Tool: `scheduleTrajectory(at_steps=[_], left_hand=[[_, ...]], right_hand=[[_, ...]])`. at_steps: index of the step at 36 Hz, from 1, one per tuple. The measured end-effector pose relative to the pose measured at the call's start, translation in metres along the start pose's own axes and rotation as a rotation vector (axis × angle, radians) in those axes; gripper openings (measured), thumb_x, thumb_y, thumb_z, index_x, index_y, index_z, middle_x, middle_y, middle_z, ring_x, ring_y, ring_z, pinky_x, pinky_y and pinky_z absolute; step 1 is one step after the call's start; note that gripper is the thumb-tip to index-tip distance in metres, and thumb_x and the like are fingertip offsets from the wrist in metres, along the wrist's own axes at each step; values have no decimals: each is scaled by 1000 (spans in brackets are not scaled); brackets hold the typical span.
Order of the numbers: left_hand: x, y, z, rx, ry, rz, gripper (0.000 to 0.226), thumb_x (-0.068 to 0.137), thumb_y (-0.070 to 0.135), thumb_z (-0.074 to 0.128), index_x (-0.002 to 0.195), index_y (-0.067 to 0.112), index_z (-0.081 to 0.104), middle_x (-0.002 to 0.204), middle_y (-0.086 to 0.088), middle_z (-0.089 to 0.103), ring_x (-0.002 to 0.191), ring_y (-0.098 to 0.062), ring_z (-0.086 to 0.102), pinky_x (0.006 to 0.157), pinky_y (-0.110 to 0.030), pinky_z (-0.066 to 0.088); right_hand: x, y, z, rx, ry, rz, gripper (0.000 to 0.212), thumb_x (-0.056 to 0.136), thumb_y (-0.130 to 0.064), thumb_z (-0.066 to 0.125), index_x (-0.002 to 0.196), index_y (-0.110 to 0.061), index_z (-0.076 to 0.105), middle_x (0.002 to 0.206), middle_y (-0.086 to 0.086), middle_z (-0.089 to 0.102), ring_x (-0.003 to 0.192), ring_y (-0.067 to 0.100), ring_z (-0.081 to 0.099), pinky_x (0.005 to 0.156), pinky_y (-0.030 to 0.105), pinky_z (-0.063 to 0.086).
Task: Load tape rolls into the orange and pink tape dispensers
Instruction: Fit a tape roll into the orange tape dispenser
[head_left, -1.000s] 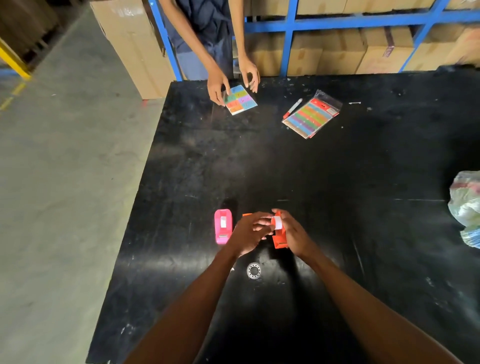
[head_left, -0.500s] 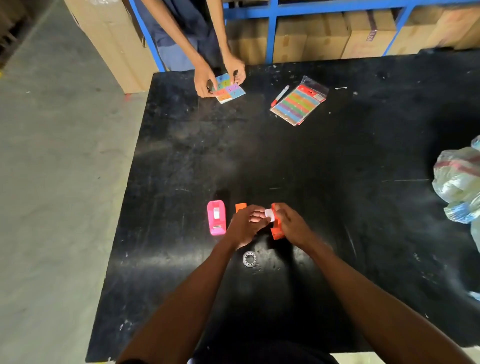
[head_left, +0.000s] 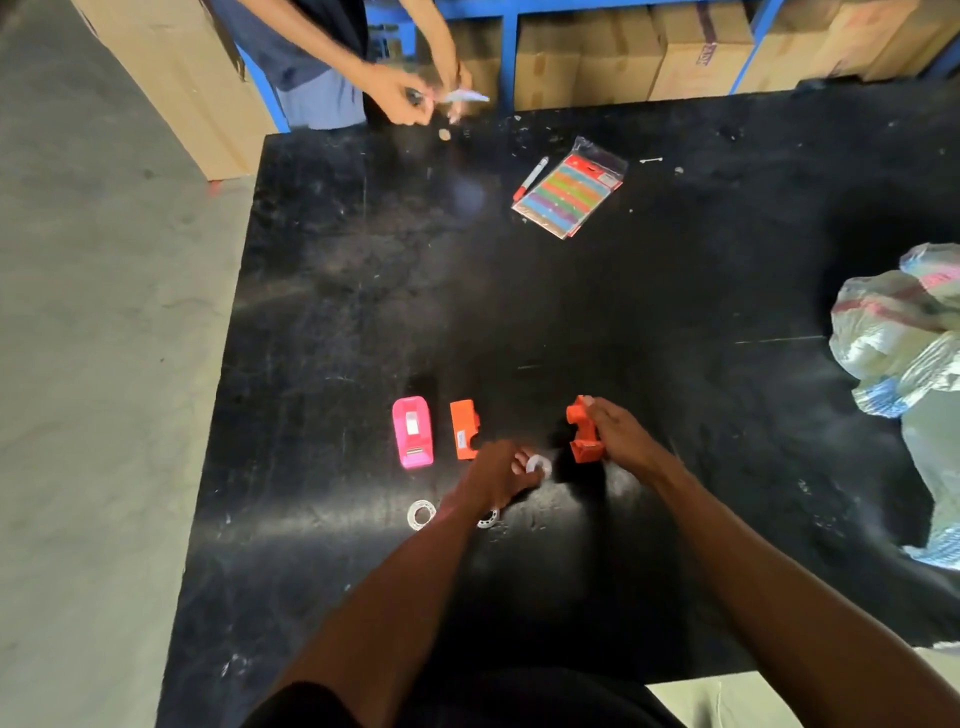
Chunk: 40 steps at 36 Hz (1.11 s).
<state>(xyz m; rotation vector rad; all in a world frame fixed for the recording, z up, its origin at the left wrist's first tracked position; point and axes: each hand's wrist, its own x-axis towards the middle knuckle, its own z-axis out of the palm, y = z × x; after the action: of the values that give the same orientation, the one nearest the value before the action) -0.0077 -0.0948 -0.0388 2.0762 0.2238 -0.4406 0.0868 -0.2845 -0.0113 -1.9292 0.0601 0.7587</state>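
The scuffed black tabletop (head_left: 649, 364) carries all task items near its front edge. The pink plastic tape dispenser (head_left: 412, 439) lies untouched, its lid shut, beside a detached orange plastic cover piece (head_left: 464, 429). The right hand (head_left: 621, 435) is closed around the orange tape dispenser body (head_left: 584, 432), which was against the left hand half a second ago and is now drawn apart. The left hand (head_left: 493, 475) pinches a small white tape roll (head_left: 538, 464) in its fingers; seemingly not yet seated. Two clear spare rolls (head_left: 421, 514) lie just behind that wrist. Loading remains incomplete.
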Motion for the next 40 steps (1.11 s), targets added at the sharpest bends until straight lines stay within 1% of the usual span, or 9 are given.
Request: scheduleTrajectory(at_steps=[7,15,19,22,25,30,34,38,40], left_hand=[[-3,7,16,360,-3,43,26,77,25,70,97,9,66,104,-16,68,94,-34,65,80,-40,53],[0,0,22,440,52,97,55,80,30,71,129,11,54,123,-15,60,111,-32,59,96,-40,47],[-10,-10,5,358,109,95,48,82,37,70,123,17,55,119,-7,59,108,-25,59,89,-39,49],[-24,-26,-12,333,172,49,34,85,28,61,118,20,55,116,-4,60,102,-26,63,84,-40,54],[-47,-43,-20,290,202,-1,42,82,32,63,121,21,52,117,-4,58,99,-25,63,86,-41,54],[-71,-57,-12,412,136,-55,66,70,52,73,126,25,49,129,-1,52,117,-23,54,93,-41,51],[-71,-52,-2,429,145,-52,54,73,42,73,118,20,54,125,-3,52,114,-26,54,87,-39,51],[-68,-45,-1,464,161,-19,37,80,37,65,110,16,57,115,-7,59,108,-30,59,86,-40,49],[-67,-38,-5,413,154,-20,36,79,39,65,107,18,58,111,-7,65,103,-32,63,84,-41,51]], right_hand=[[-9,-19,24,61,-24,-50,39,108,-35,35,114,-6,60,86,2,61,57,-9,60,54,8,46],[-13,-35,39,51,-62,-120,40,106,-41,34,115,-12,60,92,13,67,72,7,65,74,27,52],[-18,-38,39,54,-53,-143,37,108,-35,33,118,-9,58,89,9,65,66,2,64,62,13,50],[-21,-33,40,46,-46,-123,36,108,-33,33,118,-9,58,92,10,62,72,11,61,61,13,49],[-24,-26,45,7,-54,-102,37,107,-35,33,120,-13,59,98,10,64,78,13,64,68,20,51],[-26,-15,58,-28,-83,-79,38,104,-46,37,115,-19,62,91,3,66,82,18,68,90,44,54],[-28,-9,64,-32,-107,-86,31,105,-39,39,112,-18,62,83,2,66,70,11,66,87,49,55],[-34,0,68,-129,-127,-142,25,99,-51,42,103,-36,61,74,-4,65,67,7,62,81,46,54],[-41,-1,70,-189,-134,-148,24,100,-49,43,109,-36,60,77,-2,68,70,8,65,81,43,54]])
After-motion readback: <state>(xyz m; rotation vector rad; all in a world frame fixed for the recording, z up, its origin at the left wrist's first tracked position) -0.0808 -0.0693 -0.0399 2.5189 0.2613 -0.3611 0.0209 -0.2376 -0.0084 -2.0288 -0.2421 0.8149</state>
